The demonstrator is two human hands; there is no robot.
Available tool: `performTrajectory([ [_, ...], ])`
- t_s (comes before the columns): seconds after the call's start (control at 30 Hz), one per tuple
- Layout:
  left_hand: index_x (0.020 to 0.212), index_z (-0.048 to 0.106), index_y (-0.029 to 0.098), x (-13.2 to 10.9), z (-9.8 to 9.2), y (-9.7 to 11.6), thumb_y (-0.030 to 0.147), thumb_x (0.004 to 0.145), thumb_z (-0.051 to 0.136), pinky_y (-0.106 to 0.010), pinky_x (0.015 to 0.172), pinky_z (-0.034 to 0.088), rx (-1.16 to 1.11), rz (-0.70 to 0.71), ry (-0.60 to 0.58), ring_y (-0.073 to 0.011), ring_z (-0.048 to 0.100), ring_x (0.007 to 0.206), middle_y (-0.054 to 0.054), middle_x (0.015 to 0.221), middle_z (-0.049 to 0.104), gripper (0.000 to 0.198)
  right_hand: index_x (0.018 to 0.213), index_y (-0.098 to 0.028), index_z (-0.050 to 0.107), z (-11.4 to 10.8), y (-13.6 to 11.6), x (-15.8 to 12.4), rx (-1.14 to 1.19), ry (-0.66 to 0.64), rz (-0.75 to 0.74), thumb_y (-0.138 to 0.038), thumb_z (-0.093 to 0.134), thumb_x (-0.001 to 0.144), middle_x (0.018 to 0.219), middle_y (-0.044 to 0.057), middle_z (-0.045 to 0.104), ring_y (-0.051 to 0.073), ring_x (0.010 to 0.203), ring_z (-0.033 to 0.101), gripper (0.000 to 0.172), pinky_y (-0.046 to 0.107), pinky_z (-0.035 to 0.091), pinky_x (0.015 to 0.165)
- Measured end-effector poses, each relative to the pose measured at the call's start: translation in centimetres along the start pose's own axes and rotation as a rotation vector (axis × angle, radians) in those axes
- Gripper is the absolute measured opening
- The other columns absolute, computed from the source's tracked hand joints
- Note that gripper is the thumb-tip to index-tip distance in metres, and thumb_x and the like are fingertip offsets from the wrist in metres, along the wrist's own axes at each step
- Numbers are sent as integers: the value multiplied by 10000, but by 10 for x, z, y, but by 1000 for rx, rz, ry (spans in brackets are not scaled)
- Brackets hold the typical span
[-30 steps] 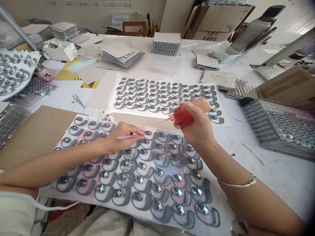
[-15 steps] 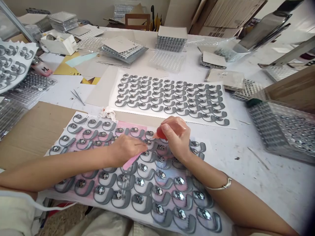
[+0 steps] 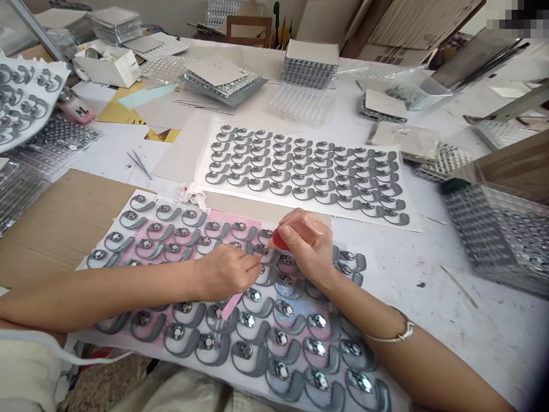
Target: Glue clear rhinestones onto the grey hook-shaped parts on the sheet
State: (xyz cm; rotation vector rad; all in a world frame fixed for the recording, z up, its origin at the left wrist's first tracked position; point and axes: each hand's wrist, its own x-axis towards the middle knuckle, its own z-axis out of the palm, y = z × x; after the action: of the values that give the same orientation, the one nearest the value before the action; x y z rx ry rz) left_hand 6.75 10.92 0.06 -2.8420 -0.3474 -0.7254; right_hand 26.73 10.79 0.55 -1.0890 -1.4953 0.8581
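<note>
My left hand (image 3: 229,271) is closed in a pinch on a slim flat pink tool (image 3: 232,307). Its rounded end sticks out below the fingers; the fingers hide most of the rest. Just to the right, my right hand (image 3: 309,246) is wrapped round a small translucent red bottle (image 3: 281,239), tilted with its narrow end towards the left fingertips. Both hands hover over a sheet (image 3: 210,214) covered with rows of grey hook-shaped pieces (image 3: 253,361), each with a round shiny metal part. One such piece (image 3: 262,250) lies right under the left fingertips.
A second sheet of the same pieces (image 3: 300,166) lies beyond. Tweezers (image 3: 139,163) and a crumpled tissue (image 3: 193,195) lie at its left. Stacked clear trays (image 3: 311,63) stand at the back, more trays (image 3: 493,229) at right. Brown cardboard (image 3: 47,229) covers the left.
The left fingertips have shifted slightly, and the pink tool now points more steeply downward. The right hand keeps its grip on the red bottle. The whole view has shifted a little.
</note>
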Motion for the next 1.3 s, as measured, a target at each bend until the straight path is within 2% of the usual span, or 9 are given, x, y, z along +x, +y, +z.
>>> performTrajectory([
  [0.4, 827, 659, 102, 2, -3, 0, 66, 919, 442, -265, 420, 484, -46, -14, 42, -145, 593, 495, -75, 746, 712, 239, 704, -195, 588, 1, 4, 1, -3, -3, 28, -402, 652, 842, 678, 8, 594, 147, 582, 587, 257, 303, 491, 553],
  [0.7, 833, 654, 109, 0, -1, 2, 80, 940, 397, -243, 480, 512, -24, 1, -9, -132, 619, 548, -100, 795, 713, 280, 679, -195, 597, 1, 0, 1, -72, 6, -60, -397, 644, 847, 671, 12, 602, 149, 630, 572, 267, 297, 471, 584],
  [0.9, 814, 657, 108, 3, -3, 1, 72, 947, 380, -241, 480, 518, -39, -2, 21, -130, 616, 532, -91, 774, 714, 309, 647, -195, 594, 1, -1, 3, -111, 27, -68, -411, 632, 851, 641, 19, 609, 157, 622, 570, 300, 312, 467, 600],
  [1.3, 824, 655, 97, 5, -5, 1, 50, 939, 389, -246, 467, 518, -63, -10, 57, -139, 622, 516, -73, 740, 718, 293, 657, -187, 599, 1, -1, 2, -96, 28, -80, -348, 641, 852, 643, 15, 604, 152, 615, 568, 256, 305, 453, 590],
])
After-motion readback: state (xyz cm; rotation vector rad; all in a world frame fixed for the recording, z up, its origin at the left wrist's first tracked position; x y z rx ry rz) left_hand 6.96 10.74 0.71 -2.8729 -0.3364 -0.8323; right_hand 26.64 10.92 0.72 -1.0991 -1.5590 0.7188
